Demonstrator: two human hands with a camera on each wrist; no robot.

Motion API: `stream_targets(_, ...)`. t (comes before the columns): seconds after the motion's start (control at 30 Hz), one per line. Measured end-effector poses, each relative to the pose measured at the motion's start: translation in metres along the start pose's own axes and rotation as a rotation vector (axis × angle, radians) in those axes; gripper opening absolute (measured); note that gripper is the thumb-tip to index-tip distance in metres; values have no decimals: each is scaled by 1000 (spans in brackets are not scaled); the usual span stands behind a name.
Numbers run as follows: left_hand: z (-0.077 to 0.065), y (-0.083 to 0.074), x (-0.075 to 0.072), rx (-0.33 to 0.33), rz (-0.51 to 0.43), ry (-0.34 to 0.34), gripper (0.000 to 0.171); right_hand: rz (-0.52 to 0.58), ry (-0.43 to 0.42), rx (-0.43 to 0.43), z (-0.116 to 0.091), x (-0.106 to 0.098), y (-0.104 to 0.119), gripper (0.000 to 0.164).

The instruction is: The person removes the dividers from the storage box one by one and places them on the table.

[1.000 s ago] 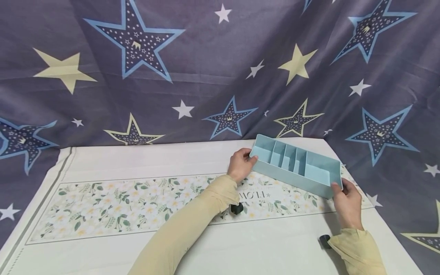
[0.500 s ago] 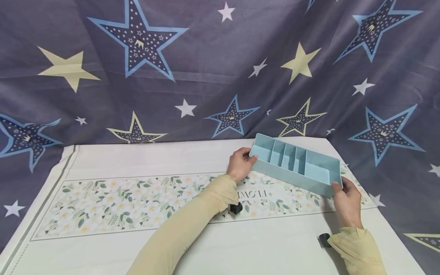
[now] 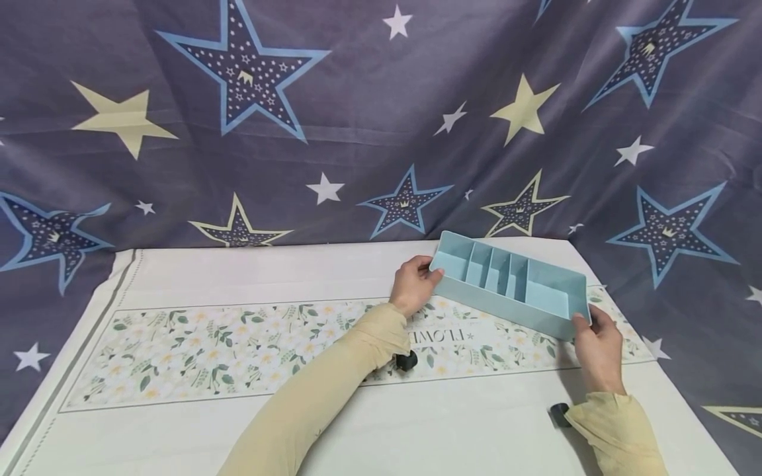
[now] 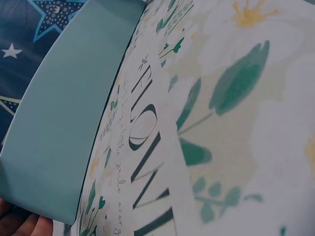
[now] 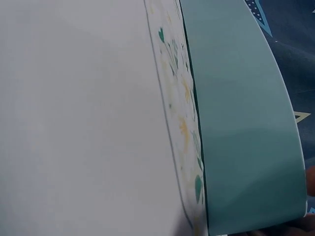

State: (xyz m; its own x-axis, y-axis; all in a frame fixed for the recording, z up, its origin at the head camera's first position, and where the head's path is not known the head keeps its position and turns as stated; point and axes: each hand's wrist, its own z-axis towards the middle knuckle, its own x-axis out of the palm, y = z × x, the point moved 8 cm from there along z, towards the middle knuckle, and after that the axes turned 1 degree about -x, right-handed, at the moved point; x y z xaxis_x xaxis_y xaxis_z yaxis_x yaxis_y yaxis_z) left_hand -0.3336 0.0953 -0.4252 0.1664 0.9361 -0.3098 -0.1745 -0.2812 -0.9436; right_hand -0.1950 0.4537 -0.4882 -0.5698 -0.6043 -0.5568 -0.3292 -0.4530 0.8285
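A light blue storage box with upright dividers lies at a slant on the right part of the table, over the flowered band of the cloth. My left hand holds its left end, thumb at the front corner and fingers around the side. At the right end my right hand grips the other front corner, thumb over the rim. In the left wrist view, fingertips show at the lower corner of the box's smooth front wall. The right wrist view shows the same wall close over the cloth, the hand mostly cut off.
A white tablecloth with a flower-printed band and upside-down lettering covers the table. Behind and to the right hangs a dark star-patterned curtain, near the box's back side. Small black devices sit at both wrists.
The box and both hands have shifted slightly left over the cloth, with the grip unchanged. The head view has turned a little to the left.
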Motion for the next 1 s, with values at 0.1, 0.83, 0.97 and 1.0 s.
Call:
stream_targets(0.1, 0, 2, -2, -2, 0, -5, 36, 10, -1, 0, -1, 1, 2, 55)
stream_targets(0.83, -5, 6, -16, -27, -8, -20, 36, 58, 14, 1, -7, 11, 8, 52)
stream_targets(0.97, -5, 10, -19, -34, -38, -20, 35, 57, 15, 0, -8, 13, 8, 53)
stream_targets(1.0, -5, 10, -19, -31, -47, -21, 35, 58, 12, -3, -8, 14, 8, 53)
